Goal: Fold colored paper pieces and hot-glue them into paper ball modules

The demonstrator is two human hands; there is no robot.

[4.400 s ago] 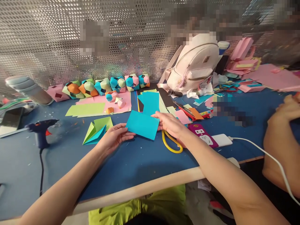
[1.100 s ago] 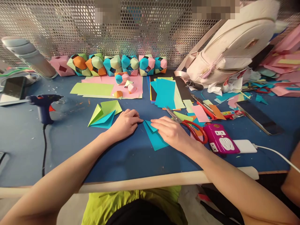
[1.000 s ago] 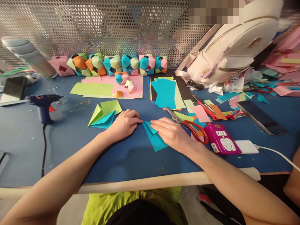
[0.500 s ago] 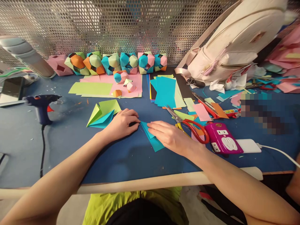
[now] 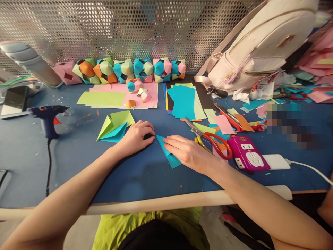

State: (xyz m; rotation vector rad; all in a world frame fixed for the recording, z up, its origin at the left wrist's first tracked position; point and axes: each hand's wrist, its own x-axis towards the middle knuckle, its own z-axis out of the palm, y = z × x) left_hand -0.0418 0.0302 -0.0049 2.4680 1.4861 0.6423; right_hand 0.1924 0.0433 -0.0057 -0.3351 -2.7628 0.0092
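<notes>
A folded blue sheet of paper [image 5: 171, 160] lies on the table between my hands, its narrow corner pointing left. My left hand [image 5: 140, 134] is closed, thumb and forefinger together at that corner. Flat across the sheet's upper right side rest the straight fingers of my right hand [image 5: 183, 150]; its thumb is hidden. Just behind my left hand lie folded green paper [image 5: 121, 119] and a folded blue piece [image 5: 114, 133]. Red-handled scissors [image 5: 217, 140] lie beyond my right wrist, on paper scraps.
A glue gun [image 5: 49, 119] stands at left, its cord running forward. Several paper balls [image 5: 123, 71] line the mesh panel. Behind my hands is a stack of coloured sheets [image 5: 183, 102]. A purple power strip [image 5: 247, 152], a pale backpack [image 5: 255, 52] and paper scraps crowd the right.
Both hands stay almost where they were on the blue paper. The view has shifted very slightly; nothing has been picked up or let go.
</notes>
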